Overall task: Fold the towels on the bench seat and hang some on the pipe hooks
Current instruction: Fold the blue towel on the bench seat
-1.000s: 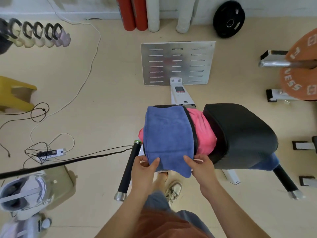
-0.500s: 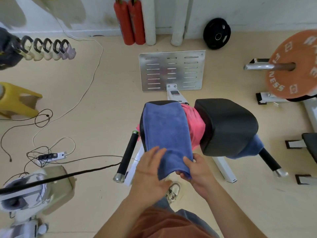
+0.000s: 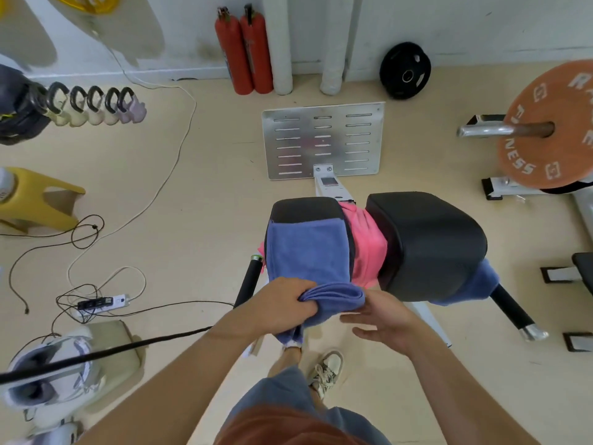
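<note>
A blue towel (image 3: 308,248) lies over the left black seat pad (image 3: 306,209) of the bench. Its near end is bunched into a roll at the pad's front edge. My left hand (image 3: 279,305) grips that bunched end from the left, fingers curled into the cloth. Just right of the roll, my right hand (image 3: 382,322) has straight fingers and touches the towel's underside. A pink towel (image 3: 369,248) is wedged in the gap between the two pads. Another blue towel (image 3: 484,284) hangs behind the right pad (image 3: 430,242).
A metal footplate (image 3: 322,139) lies on the floor beyond the bench. Black handle bars (image 3: 248,282) stick out either side. Cables and a power strip (image 3: 102,301) lie at left, with a yellow stool (image 3: 35,197) and kettlebells (image 3: 93,104). An orange weight plate (image 3: 552,130) is at right.
The towel's near end has been gathered up into a roll by my left hand. My right hand has let go of the corner and opened beside it. The camera has tilted up.
</note>
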`<move>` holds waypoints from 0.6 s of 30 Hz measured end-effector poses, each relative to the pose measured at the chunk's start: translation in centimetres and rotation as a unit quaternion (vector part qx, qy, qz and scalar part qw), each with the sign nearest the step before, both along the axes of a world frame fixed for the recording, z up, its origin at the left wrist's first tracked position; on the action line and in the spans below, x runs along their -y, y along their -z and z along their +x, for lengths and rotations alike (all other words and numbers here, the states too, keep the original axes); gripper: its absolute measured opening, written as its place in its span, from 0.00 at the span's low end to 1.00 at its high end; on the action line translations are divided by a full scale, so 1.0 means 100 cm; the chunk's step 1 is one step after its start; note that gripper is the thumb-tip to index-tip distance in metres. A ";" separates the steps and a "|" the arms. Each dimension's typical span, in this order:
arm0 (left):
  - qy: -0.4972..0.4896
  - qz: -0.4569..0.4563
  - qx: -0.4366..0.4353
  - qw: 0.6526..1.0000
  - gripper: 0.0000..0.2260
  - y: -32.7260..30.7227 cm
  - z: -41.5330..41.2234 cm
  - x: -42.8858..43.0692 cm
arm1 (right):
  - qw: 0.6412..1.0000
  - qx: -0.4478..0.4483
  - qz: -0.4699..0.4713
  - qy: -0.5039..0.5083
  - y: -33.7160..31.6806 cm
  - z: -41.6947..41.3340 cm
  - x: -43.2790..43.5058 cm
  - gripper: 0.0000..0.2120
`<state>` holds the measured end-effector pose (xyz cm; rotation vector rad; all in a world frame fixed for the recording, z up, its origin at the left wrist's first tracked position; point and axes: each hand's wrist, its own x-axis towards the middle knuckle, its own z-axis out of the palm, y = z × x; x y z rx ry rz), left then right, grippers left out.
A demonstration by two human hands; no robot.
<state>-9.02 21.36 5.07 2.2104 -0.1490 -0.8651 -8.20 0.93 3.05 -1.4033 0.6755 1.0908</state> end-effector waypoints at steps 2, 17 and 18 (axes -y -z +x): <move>-0.010 -0.014 -0.056 0.998 0.06 -0.002 0.009 -0.004 | 1.000 -0.014 -0.001 0.013 0.015 0.016 -0.003 0.12; 0.008 -0.034 -0.176 0.984 0.06 -0.038 0.053 -0.017 | 0.970 0.152 -0.133 -0.133 0.017 0.065 -0.053 0.03; -0.014 -0.063 -0.187 0.980 0.06 -0.044 0.055 -0.019 | 0.979 0.141 -0.111 -0.101 0.010 0.072 -0.053 0.04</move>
